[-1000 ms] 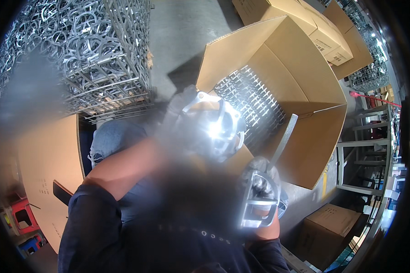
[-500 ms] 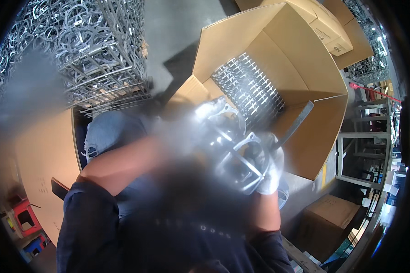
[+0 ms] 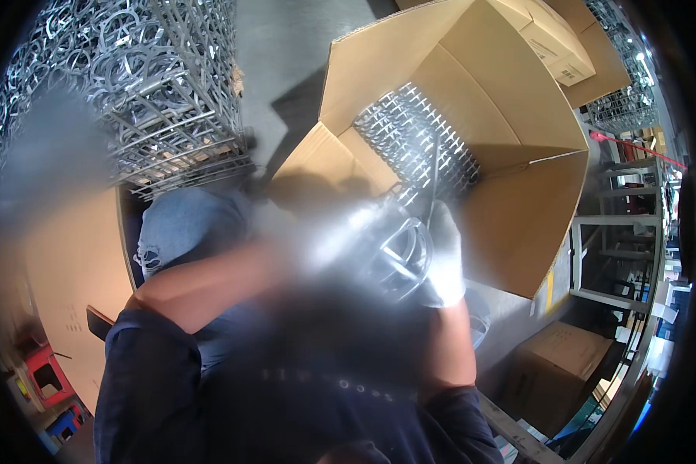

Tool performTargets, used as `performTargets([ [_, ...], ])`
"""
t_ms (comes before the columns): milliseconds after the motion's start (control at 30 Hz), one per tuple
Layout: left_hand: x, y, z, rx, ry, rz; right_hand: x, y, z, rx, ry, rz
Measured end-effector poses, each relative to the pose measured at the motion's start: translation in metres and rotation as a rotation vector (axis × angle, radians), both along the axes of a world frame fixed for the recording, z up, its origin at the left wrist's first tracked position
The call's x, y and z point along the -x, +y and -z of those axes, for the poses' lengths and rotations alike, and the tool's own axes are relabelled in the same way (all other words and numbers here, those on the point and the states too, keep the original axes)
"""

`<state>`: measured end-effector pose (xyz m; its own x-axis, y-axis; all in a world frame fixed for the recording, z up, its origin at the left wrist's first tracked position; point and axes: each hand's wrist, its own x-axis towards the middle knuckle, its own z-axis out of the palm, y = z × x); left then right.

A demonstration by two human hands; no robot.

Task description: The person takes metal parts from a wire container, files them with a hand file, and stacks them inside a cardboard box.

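The open cardboard box [image 3: 530,108] stood ahead of you, rows of metal parts [image 3: 414,135] inside. Wire cage [image 3: 209,104] full of loose metal pieces [image 3: 73,50] sat to your left. Your gloved right hand [image 3: 445,267] was gripping a metal frame [image 3: 404,260], up in front of you at the box's near side. Left hand [image 3: 332,243] beside it: too blurred, couldn't tell its grip. A thin bar [image 3: 435,166] stuck up by the right glove.
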<state>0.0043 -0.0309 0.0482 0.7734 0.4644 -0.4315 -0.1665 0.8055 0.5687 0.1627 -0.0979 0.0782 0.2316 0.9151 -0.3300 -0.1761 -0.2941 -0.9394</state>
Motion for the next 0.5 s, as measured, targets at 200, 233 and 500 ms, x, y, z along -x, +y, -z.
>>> performTargets([
  [200, -0.003, 0.001, -0.012, 0.043, -0.046, 0.112, 0.001, 0.004, 0.0, 0.039, 0.211, 0.006],
  [233, -0.004, 0.0, -0.015, 0.079, -0.04, 0.131, 0.0, 0.005, 0.0, 0.072, 0.256, 0.004],
  [500, -0.003, 0.009, -0.011, -0.542, 0.134, 0.037, -0.016, -0.006, 0.019, -0.426, -0.447, -0.041],
])
